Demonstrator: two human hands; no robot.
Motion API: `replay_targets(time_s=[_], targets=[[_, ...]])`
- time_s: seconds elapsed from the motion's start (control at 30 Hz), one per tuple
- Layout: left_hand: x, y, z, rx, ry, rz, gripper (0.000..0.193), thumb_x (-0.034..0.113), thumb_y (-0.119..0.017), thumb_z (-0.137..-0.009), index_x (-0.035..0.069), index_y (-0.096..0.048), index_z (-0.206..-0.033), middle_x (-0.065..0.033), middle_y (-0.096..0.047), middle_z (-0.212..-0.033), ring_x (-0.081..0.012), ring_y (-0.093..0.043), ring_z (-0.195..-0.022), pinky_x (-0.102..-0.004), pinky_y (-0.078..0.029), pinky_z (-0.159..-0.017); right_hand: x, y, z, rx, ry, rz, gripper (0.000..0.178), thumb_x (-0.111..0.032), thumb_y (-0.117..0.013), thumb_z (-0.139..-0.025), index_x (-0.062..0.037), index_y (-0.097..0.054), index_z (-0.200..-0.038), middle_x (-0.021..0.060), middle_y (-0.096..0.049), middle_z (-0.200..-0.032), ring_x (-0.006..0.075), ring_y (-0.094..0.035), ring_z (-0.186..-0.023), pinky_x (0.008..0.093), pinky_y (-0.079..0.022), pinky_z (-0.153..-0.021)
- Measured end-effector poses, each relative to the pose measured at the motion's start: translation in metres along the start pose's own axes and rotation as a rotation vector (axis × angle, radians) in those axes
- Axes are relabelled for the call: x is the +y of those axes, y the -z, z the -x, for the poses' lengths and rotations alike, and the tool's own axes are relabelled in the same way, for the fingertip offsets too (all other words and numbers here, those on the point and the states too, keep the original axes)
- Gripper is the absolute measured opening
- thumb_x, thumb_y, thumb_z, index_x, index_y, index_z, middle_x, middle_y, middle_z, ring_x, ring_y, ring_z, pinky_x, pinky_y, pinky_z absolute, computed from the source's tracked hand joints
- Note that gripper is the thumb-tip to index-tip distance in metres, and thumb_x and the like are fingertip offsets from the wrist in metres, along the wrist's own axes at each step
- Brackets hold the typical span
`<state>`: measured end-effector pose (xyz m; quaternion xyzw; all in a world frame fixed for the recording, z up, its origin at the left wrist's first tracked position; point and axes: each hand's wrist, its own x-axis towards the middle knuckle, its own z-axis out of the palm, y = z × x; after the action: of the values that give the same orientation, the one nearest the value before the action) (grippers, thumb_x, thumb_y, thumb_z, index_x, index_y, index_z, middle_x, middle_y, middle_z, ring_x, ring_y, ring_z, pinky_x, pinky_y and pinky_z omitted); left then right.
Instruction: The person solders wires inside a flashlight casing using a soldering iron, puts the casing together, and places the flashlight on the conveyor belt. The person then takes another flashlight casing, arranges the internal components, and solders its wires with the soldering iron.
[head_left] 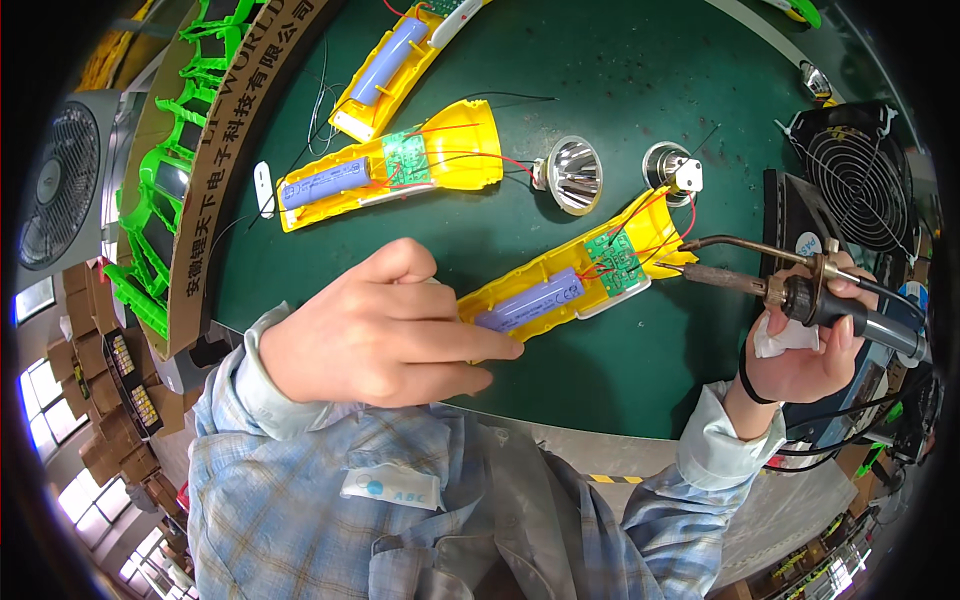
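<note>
My left hand [385, 325] grips the near end of an open yellow flashlight half-shell [570, 292] lying on the green table. The shell carries a purple cylindrical battery [530, 300] and a small green circuit board [614, 262] with red wires running to a round silver part [672, 172]. My right hand [805, 345] holds a soldering iron [790, 285] by its black handle, together with a bit of white tissue. The iron's tip sits at the right edge of the shell, beside the circuit board.
Two more open yellow shells with batteries [390, 165] [388, 68] lie farther back. A loose silver reflector [572, 175] rests mid-table. A black fan [862, 175] stands at right, a cardboard box of green parts [170, 180] at left.
</note>
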<state>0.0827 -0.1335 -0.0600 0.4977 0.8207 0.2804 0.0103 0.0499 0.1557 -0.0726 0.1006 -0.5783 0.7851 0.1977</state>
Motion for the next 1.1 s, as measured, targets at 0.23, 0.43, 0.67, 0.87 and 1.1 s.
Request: replay_targets(time_s=[0.23,0.43,0.67,0.87,1.1], targets=[[-0.002,-0.005,-0.034,0.197,0.280,0.212,0.018,0.020,-0.072,-0.059,0.012,-0.067,-0.074,0.0043,-0.052,-0.056,-0.0108,-0.041,-0.052,-0.0283,-0.022,-0.059,0.000,-0.001,0.000,-0.017,-0.022,0.030,0.030,-0.021,-0.045,-0.072,0.0055,-0.043,-0.085,0.0158,-0.040,-0.079,0.0134,-0.044,-0.040,0.0197,-0.040,-0.037],[0.005,-0.011,-0.041,0.141,0.448,0.205,0.016,0.005,-0.067,-0.057,0.011,-0.065,-0.072,0.0044,-0.050,-0.052,-0.0097,-0.043,-0.050,-0.0273,-0.023,-0.058,-0.002,0.000,-0.001,-0.008,-0.028,0.101,0.032,-0.024,-0.047,-0.074,0.0057,-0.043,-0.085,0.0157,-0.040,-0.079,0.0135,-0.046,-0.041,0.0197,-0.042,-0.038],[0.003,-0.014,-0.037,0.147,0.384,0.138,0.022,0.007,-0.071,-0.056,0.010,-0.064,-0.077,0.0026,-0.055,-0.060,-0.0107,-0.045,-0.051,-0.0258,-0.026,-0.058,-0.001,0.005,-0.002,-0.045,-0.034,0.031,0.028,-0.018,-0.042,-0.075,0.0065,-0.040,-0.088,0.0165,-0.038,-0.083,0.0193,-0.051,-0.051,0.0205,-0.046,-0.039],[-0.002,0.004,-0.026,0.092,0.409,0.339,0.026,0.014,-0.073,-0.055,0.009,-0.066,-0.080,-0.0019,-0.061,-0.079,-0.0116,-0.048,-0.056,-0.0253,-0.030,-0.059,-0.005,0.004,-0.001,0.012,-0.050,0.027,0.027,-0.017,-0.040,-0.075,0.0070,-0.040,-0.088,0.0173,-0.038,-0.082,0.0201,-0.051,-0.051,0.0207,-0.045,-0.039],[-0.004,-0.006,-0.013,0.049,0.241,0.125,0.013,0.010,-0.064,-0.059,0.009,-0.062,-0.072,-0.0020,-0.057,-0.083,-0.0144,-0.049,-0.064,-0.0276,-0.032,-0.062,0.001,0.008,-0.002,-0.046,-0.060,-0.006,0.027,-0.016,-0.039,-0.075,0.0069,-0.040,-0.089,0.0183,-0.038,-0.083,0.0196,-0.050,-0.049,0.0208,-0.043,-0.038]])
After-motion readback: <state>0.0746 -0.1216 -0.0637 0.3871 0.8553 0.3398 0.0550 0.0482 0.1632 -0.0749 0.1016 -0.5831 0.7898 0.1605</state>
